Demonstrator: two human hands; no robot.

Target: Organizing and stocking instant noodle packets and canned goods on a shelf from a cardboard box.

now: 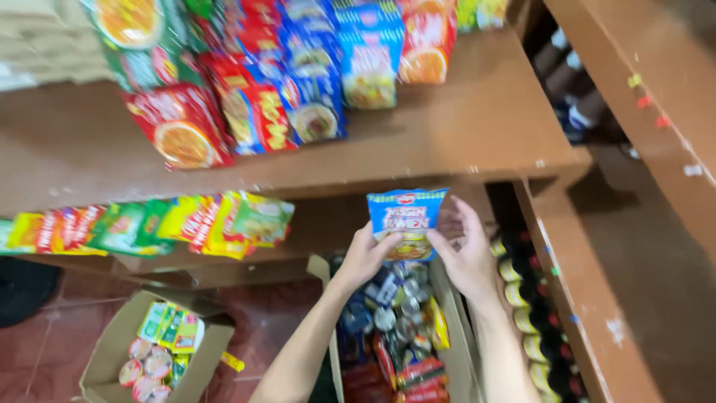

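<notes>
Both hands hold one blue plastic noodle packet (407, 222) upright above the tall open cardboard box (452, 313). The left hand (365, 255) has its fingers clenched on the packet's lower left edge, and the right hand (466, 250) grips the lower right edge between thumb and spread fingers (467, 216). The box below the packet is filled with round tins and more packets in red, blue and yellow, heaped loosely. Left of that box, on the red floor, a smaller open cardboard carton (112, 351) contains round foil-lidded cups and some flat green and yellow packets. Above the packet, the brown wooden shelf (477, 127) carries rows of red, blue and green noodle packets. Right of the box, yellow-capped dark bottles (522, 313) stand in a row, blurred
</notes>
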